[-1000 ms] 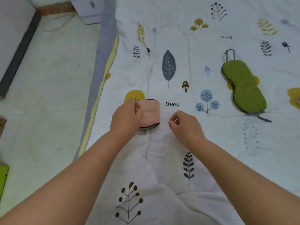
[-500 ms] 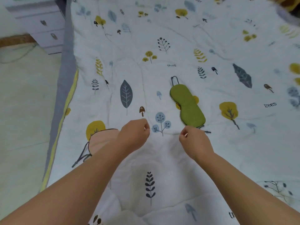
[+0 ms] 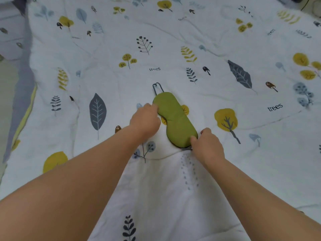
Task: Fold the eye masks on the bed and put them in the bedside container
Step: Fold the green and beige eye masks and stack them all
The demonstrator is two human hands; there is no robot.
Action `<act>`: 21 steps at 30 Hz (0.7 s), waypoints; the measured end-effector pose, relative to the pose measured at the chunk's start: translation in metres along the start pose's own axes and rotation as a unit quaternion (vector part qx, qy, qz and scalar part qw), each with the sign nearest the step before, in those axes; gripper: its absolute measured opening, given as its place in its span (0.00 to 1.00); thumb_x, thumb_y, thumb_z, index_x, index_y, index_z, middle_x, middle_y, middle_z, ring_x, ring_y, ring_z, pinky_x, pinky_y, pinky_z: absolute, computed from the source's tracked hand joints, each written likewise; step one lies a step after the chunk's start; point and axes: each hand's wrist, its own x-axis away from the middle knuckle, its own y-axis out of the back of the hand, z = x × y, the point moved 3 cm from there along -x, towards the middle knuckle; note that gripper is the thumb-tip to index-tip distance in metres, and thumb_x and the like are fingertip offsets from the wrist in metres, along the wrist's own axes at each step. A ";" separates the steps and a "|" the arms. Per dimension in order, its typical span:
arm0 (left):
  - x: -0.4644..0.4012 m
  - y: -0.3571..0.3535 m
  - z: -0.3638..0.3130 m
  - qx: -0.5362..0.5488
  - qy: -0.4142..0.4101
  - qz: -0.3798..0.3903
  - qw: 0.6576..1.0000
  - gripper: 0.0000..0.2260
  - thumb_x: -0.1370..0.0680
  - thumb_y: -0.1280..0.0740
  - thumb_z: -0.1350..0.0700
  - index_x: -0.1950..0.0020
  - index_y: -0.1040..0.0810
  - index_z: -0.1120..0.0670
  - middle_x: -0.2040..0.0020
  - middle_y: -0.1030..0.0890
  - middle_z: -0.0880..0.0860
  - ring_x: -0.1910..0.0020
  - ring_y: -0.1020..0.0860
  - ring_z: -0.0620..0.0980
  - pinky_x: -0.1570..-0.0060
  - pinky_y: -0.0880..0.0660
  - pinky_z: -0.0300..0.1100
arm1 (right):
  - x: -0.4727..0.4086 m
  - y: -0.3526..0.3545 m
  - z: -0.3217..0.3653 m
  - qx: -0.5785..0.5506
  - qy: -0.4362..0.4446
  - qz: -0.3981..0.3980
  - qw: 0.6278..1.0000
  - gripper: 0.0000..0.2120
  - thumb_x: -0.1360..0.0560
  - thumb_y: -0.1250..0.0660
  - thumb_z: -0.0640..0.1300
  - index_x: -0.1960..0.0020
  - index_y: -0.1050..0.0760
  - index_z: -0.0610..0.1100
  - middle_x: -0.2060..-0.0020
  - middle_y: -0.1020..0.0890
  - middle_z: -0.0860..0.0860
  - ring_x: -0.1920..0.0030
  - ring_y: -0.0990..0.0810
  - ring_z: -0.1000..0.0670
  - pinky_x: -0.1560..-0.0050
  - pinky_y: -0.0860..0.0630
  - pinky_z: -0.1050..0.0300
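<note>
A green eye mask (image 3: 174, 119) lies flat and unfolded on the patterned quilt (image 3: 225, 162), running from upper left to lower right. Its dark strap (image 3: 157, 87) loops out past the far end. My left hand (image 3: 145, 120) touches the mask's far left edge with its fingertips. My right hand (image 3: 206, 146) pinches the near right end between thumb and fingers. The pink eye mask and the bedside container are out of view.
The quilt's grey and yellow border (image 3: 24, 108) marks the bed's left edge, with pale floor (image 3: 7, 94) beyond it. A white drawer unit (image 3: 10, 37) stands at the upper left. A blurred object (image 3: 312, 6) sits at the top right corner.
My left hand let go of the folded pink mask, which has left the view. Both hands moved forward and right to the green mask and took hold of its two ends.
</note>
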 end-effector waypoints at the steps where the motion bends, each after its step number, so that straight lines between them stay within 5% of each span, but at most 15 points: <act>1: -0.007 -0.002 -0.002 -0.007 -0.006 -0.007 1.000 0.16 0.23 0.44 0.61 0.36 0.32 0.60 0.37 0.30 0.62 0.36 0.32 0.60 0.47 0.31 0.49 | -0.004 -0.003 -0.001 0.003 -0.003 0.006 1.000 0.14 0.24 0.44 0.46 0.43 0.33 0.38 0.47 0.24 0.39 0.53 0.26 0.40 0.59 0.33 0.52; 8: -0.054 -0.013 -0.008 -0.059 -0.015 0.005 0.998 0.23 0.24 0.45 0.62 0.28 0.41 0.57 0.23 0.46 0.56 0.28 0.41 0.60 0.31 0.40 0.59 | -0.015 -0.015 -0.004 0.027 -0.014 0.008 0.999 0.20 0.26 0.40 0.54 0.43 0.32 0.39 0.47 0.27 0.42 0.48 0.25 0.40 0.57 0.32 0.52; 11: -0.070 -0.011 -0.009 -0.069 -0.017 -0.001 0.997 0.26 0.24 0.48 0.64 0.26 0.46 0.54 0.22 0.51 0.56 0.26 0.46 0.59 0.31 0.40 0.58 | -0.019 -0.017 -0.005 0.006 -0.017 0.027 0.999 0.18 0.29 0.38 0.53 0.48 0.29 0.39 0.50 0.25 0.42 0.55 0.26 0.42 0.59 0.31 0.53; 16: -0.074 -0.023 -0.016 -0.125 -0.011 0.016 0.992 0.24 0.25 0.45 0.64 0.29 0.40 0.57 0.35 0.30 0.63 0.37 0.32 0.62 0.42 0.33 0.54 | -0.023 -0.015 -0.012 -0.051 -0.005 0.022 0.998 0.08 0.32 0.38 0.46 0.64 0.35 0.43 0.59 0.26 0.44 0.63 0.29 0.44 0.71 0.38 0.57; 21: -0.059 -0.014 -0.008 -0.067 0.073 -0.065 0.993 0.14 0.22 0.43 0.59 0.38 0.31 0.61 0.41 0.27 0.63 0.42 0.28 0.63 0.46 0.31 0.52 | -0.021 -0.004 -0.019 -0.134 0.005 -0.041 0.990 0.05 0.33 0.38 0.42 0.59 0.33 0.43 0.64 0.25 0.47 0.61 0.26 0.44 0.63 0.33 0.54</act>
